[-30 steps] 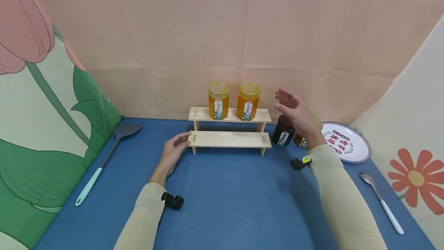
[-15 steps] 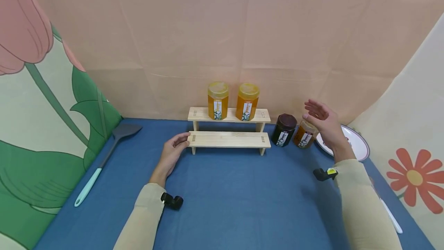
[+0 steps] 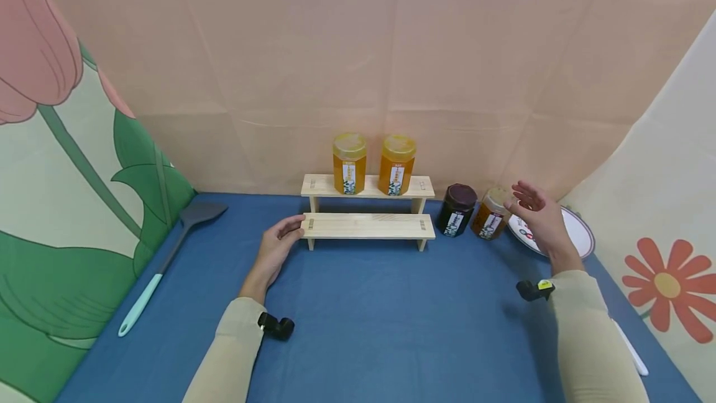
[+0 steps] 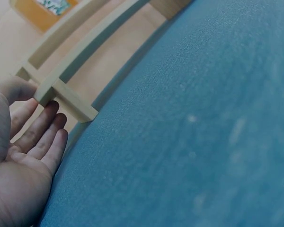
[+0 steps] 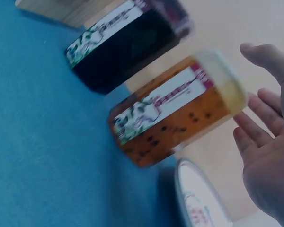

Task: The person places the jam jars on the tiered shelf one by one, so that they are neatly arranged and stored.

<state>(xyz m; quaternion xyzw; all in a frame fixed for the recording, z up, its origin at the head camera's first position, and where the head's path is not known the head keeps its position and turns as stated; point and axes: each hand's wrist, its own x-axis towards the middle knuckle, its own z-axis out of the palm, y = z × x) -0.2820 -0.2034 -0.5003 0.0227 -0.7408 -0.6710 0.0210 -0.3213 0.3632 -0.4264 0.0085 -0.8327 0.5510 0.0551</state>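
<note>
A two-step wooden display stand (image 3: 366, 226) stands at the back of the table. My left hand (image 3: 275, 252) holds the left end of its lower step, thumb and fingers around the board's corner in the left wrist view. Two honey-coloured jars (image 3: 349, 166) with yellow lids stand on the upper step. To the right of the stand is a dark jar (image 3: 457, 211), and beside it an amber jar (image 5: 175, 111) with dark specks. My right hand (image 3: 539, 219) is beside the amber jar's lid, thumb and fingers spread apart and nothing in its grasp.
A white plate (image 3: 578, 235) with red print lies behind my right hand. The white handle (image 3: 632, 348) of a spoon shows past my right sleeve. A spatula (image 3: 168, 260) with a mint handle lies at the left. A peach backdrop (image 3: 268, 67) rises behind the table.
My right hand has moved right and down from above the dark jar to the amber jar, uncovering both jars and covering part of the plate. The left hand has stayed on the stand.
</note>
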